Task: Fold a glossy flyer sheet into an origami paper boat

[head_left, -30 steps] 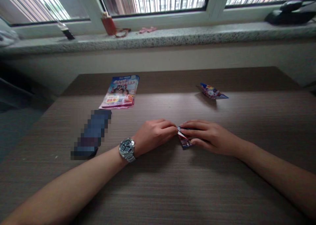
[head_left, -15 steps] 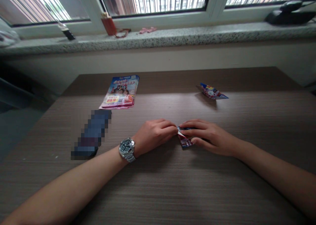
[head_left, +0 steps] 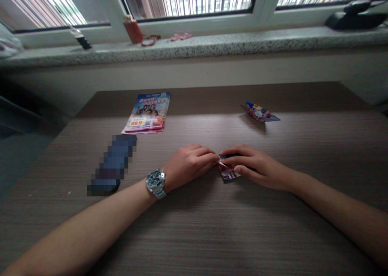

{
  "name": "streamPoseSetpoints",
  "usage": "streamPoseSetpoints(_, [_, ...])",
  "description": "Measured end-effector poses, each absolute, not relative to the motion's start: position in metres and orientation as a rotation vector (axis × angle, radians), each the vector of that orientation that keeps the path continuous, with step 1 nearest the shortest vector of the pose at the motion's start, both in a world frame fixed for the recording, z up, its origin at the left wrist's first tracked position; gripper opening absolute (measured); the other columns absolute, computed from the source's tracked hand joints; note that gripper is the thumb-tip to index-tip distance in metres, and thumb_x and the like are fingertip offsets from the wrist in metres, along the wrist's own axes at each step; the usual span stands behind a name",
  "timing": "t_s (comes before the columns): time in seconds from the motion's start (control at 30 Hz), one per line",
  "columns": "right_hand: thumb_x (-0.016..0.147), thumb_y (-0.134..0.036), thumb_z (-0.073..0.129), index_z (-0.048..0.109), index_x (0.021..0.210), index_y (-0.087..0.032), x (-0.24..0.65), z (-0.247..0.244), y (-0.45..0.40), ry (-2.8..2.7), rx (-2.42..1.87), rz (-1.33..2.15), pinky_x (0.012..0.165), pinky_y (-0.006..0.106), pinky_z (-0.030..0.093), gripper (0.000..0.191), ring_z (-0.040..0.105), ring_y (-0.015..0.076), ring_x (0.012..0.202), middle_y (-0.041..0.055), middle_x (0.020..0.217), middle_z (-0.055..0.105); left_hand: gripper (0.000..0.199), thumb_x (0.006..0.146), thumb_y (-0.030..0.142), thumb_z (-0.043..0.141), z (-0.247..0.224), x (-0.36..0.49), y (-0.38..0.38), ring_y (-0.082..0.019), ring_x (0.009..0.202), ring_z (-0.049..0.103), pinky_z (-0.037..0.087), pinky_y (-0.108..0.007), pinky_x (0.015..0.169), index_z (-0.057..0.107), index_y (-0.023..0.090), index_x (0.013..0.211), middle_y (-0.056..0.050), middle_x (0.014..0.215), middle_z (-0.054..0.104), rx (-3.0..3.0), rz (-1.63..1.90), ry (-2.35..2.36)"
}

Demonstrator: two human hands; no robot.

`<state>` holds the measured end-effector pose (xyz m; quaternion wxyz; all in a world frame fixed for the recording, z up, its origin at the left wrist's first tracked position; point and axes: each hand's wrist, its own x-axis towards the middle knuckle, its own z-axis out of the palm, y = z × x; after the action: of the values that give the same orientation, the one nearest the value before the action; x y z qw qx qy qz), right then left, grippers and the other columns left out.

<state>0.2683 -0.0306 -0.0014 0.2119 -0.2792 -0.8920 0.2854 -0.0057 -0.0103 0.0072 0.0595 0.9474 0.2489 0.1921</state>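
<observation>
A small folded piece of printed paper [head_left: 229,174], with red, blue and white on it, lies on the table between my hands. My left hand [head_left: 194,163], a metal watch on its wrist, has its fingers pressed together at the paper's left corner. My right hand [head_left: 256,165] rests over the paper's right and upper part, palm down, fingers a little apart. The thumb touches the printed surface. Part of the paper is hidden under the right fingers.
A stack of printed flyers [head_left: 148,112] lies at the back left of the table [head_left: 194,235]. Nearer is a dark, pixelated flat object [head_left: 113,165]. A folded paper shape [head_left: 261,112] stands back right. Beyond, the stone windowsill [head_left: 212,47] holds a red case [head_left: 133,30] and other items.
The fingers of my right hand have shifted slightly on the paper, and a little more of its printed lower part shows. My left hand has barely moved.
</observation>
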Motion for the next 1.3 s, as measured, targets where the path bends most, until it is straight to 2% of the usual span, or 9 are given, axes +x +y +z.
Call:
streamPoseSetpoints(0.13, [0.104, -0.030, 0.049, 0.060, 0.140, -0.025, 0.2680, -0.0025, -0.0307, -2.491, -0.763, 0.736, 0.108, 0.040, 0.046, 0.038, 0.056, 0.0230, 0.127, 0.0104, 0.138, 0.062, 0.021, 0.105, 0.029, 0.050, 0.0075, -0.0051, -0.0097, -0.015, 0.093, 0.066, 0.050, -0.028, 0.081, 0.069, 0.022, 0.111, -0.003, 0.108, 0.073, 2.868, 0.596, 0.734])
streamPoseSetpoints(0.43, [0.101, -0.034, 0.054, 0.063, 0.137, -0.025, 0.2698, -0.0002, -0.0318, -2.617, -0.779, 0.440, 0.108, 0.048, 0.046, 0.038, 0.055, 0.0284, 0.129, 0.0125, 0.142, 0.060, 0.020, 0.105, 0.028, 0.051, 0.0062, -0.0047, -0.0096, -0.017, 0.095, 0.066, 0.051, -0.030, 0.085, 0.067, 0.021, 0.112, -0.003, 0.108, 0.073, 2.866, 0.595, 0.745])
streamPoseSetpoints(0.63, [0.102, -0.033, 0.054, 0.064, 0.135, -0.025, 0.2706, -0.0018, -0.0309, -2.590, -0.806, 0.477, 0.106, 0.046, 0.048, 0.036, 0.057, 0.0267, 0.127, 0.0121, 0.141, 0.060, 0.013, 0.102, 0.027, 0.056, 0.0063, -0.0031, -0.0107, -0.017, 0.091, 0.067, 0.052, -0.029, 0.083, 0.064, 0.018, 0.106, -0.004, 0.100, 0.072, 2.800, 0.612, 0.831])
streamPoseSetpoints(0.73, [0.100, -0.033, 0.057, 0.066, 0.132, -0.025, 0.2691, -0.0034, -0.0302, -2.554, -0.825, 0.473, 0.103, 0.046, 0.050, 0.035, 0.058, 0.0273, 0.125, 0.0128, 0.138, 0.061, 0.012, 0.101, 0.026, 0.056, 0.0072, -0.0026, -0.0110, -0.017, 0.095, 0.067, 0.052, -0.030, 0.085, 0.064, 0.018, 0.103, -0.005, 0.105, 0.072, 2.790, 0.595, 0.814])
streamPoseSetpoints(0.9, [0.098, -0.033, 0.061, 0.065, 0.131, -0.025, 0.2661, -0.0060, -0.0301, -2.471, -0.863, 0.472, 0.098, 0.044, 0.054, 0.034, 0.063, 0.0271, 0.118, 0.0131, 0.131, 0.065, 0.020, 0.103, 0.028, 0.053, 0.0087, -0.0026, -0.0113, -0.018, 0.104, 0.066, 0.053, -0.032, 0.091, 0.064, 0.020, 0.118, -0.006, 0.120, 0.070, 2.790, 0.592, 0.781])
streamPoseSetpoints(1.1, [0.093, -0.039, 0.069, 0.060, 0.122, -0.023, 0.2651, -0.0070, -0.0311, -2.383, -0.922, 0.508, 0.094, 0.041, 0.056, 0.034, 0.067, 0.0262, 0.112, 0.0121, 0.124, 0.069, 0.031, 0.103, 0.030, 0.052, 0.0079, -0.0033, -0.0117, -0.022, 0.111, 0.064, 0.054, -0.037, 0.095, 0.061, 0.022, 0.132, -0.008, 0.128, 0.067, 2.820, 0.540, 0.775])
streamPoseSetpoints(1.3, [0.094, -0.037, 0.066, 0.059, 0.134, -0.025, 0.2660, -0.0085, -0.0317, -2.348, -0.979, 0.427, 0.096, 0.044, 0.057, 0.042, 0.065, 0.0277, 0.117, 0.0140, 0.132, 0.064, 0.040, 0.103, 0.036, 0.052, 0.0046, -0.0041, -0.0109, -0.026, 0.120, 0.060, 0.050, -0.044, 0.103, 0.057, 0.022, 0.140, -0.011, 0.136, 0.062, 2.867, 0.441, 0.810])
